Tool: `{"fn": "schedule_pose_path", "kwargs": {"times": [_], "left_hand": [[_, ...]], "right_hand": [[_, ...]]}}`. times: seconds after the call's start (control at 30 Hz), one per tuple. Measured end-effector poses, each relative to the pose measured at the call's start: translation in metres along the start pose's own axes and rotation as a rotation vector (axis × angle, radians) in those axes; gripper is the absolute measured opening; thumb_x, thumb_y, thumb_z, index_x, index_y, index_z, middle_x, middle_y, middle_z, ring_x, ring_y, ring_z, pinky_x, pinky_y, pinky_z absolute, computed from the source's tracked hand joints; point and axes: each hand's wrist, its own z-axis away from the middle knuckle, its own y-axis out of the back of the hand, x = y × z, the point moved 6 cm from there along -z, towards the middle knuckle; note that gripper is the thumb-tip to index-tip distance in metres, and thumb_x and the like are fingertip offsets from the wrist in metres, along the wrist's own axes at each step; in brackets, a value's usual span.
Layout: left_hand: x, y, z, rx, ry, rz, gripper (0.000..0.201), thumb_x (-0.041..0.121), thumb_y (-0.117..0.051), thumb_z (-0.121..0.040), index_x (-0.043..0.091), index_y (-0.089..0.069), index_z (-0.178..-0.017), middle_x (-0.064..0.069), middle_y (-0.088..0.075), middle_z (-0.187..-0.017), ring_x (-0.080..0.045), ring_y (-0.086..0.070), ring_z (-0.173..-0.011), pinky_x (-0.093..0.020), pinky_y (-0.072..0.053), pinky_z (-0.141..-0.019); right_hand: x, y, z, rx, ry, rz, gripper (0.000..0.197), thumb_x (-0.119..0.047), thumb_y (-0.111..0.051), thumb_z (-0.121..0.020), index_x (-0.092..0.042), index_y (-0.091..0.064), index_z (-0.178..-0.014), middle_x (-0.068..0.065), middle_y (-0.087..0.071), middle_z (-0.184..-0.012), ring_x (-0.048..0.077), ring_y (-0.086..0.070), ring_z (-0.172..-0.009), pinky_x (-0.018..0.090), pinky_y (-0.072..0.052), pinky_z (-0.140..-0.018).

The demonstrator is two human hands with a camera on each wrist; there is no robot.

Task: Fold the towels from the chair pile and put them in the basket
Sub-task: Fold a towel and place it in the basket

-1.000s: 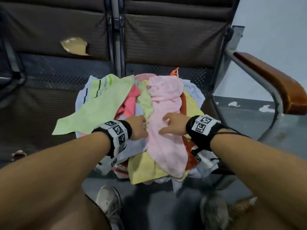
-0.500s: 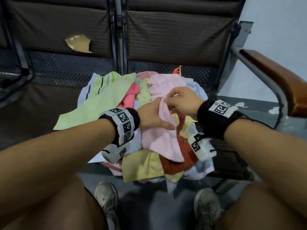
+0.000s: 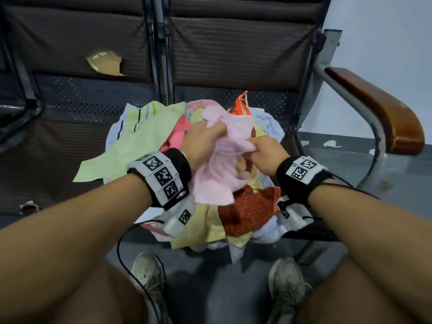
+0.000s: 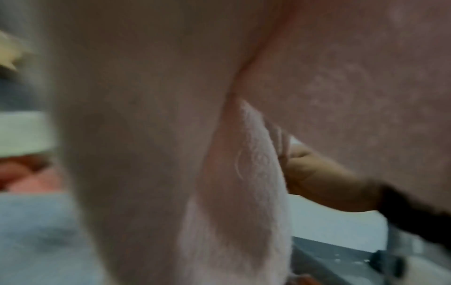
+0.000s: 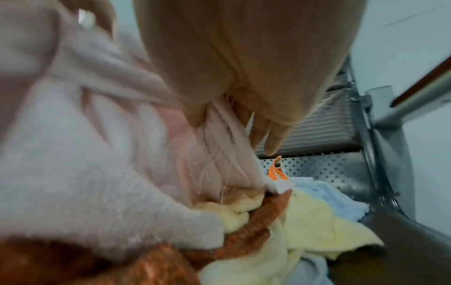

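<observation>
A: Entry — pink towel (image 3: 224, 160). Where is it held?

B: It is gripped at its upper edge by both hands above the towel pile (image 3: 247, 206) on the chair seat (image 3: 70, 146). The left hand (image 3: 203, 142) is closed round a bunched corner at about 11 o'clock of the cloth; the right hand (image 3: 264, 153) is seen pinching the edge at about 2 o'clock, thumb and forefinger together, the other fingers loosely extended.

A: And the rest of the cloth?

B: It hangs down toward 6 o'clock, draped over a rust-orange towel (image 3: 250, 211) and a yellow towel (image 3: 201, 228). A light green towel (image 3: 131, 146) is spread at 9 o'clock of the pile — partly off it, onto the seat.

A: Left wrist view?

B: Mostly blurred pink cloth; the right hand (image 4: 317, 179) is visible at 3 o'clock. A wooden armrest (image 3: 378, 113) is noted at 2 o'clock of the head view.
</observation>
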Motion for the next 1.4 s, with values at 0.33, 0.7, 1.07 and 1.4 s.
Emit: {"fn": "schedule_pose_path", "kwargs": {"times": [0.33, 0.7, 1.07, 1.4], "left_hand": [[-0.017, -0.002, 0.01, -0.261, -0.155, -0.394, 0.063, 0.02, -0.074, -0.078, 0.02, -0.05, -0.136, -0.002, -0.06, -0.124, -0.018, -0.061, -0.113, -0.045, -0.051, -0.098], [-0.004, 0.022, -0.011, 0.054, -0.259, -0.395, 0.023, 0.033, -0.057, -0.094, 0.025, -0.069, -0.075, 0.015, -0.066, -0.066, -0.007, -0.057, -0.066, -0.017, -0.043, -0.06], [-0.032, 0.066, -0.041, 0.326, 0.022, -0.636, 0.036, 0.036, -0.04, -0.1, 0.011, -0.064, -0.108, -0.015, -0.068, -0.11, -0.034, -0.059, -0.097, -0.032, -0.039, -0.079], [-0.035, 0.06, -0.049, 0.188, -0.063, -0.524, 0.034, 0.023, -0.042, -0.099, 0.011, -0.057, -0.072, -0.013, -0.063, -0.075, -0.036, -0.055, -0.077, -0.04, -0.043, -0.067]], "right_hand": [[-0.035, 0.025, -0.002, 0.164, 0.052, -0.378, 0.01, -0.021, -0.069, -0.075, -0.025, -0.062, -0.081, -0.007, -0.064, -0.074, 0.011, -0.059, -0.07, 0.029, -0.047, -0.067], [0.01, 0.02, 0.005, 0.075, -0.203, 0.039, 0.012, -0.015, -0.056, -0.089, -0.007, -0.065, -0.089, 0.013, -0.069, -0.09, 0.03, -0.06, -0.084, 0.034, -0.044, -0.069], [-0.006, 0.054, -0.006, 0.398, -0.007, -0.176, 0.021, -0.021, -0.067, -0.082, -0.021, -0.055, -0.099, -0.007, -0.064, -0.087, 0.015, -0.061, -0.081, 0.035, -0.052, -0.077], [0.004, 0.049, -0.008, 0.265, -0.027, -0.217, 0.041, -0.034, -0.046, -0.105, -0.011, -0.052, -0.071, -0.001, -0.043, -0.063, 0.006, -0.035, -0.054, 0.026, -0.031, -0.055]]}}
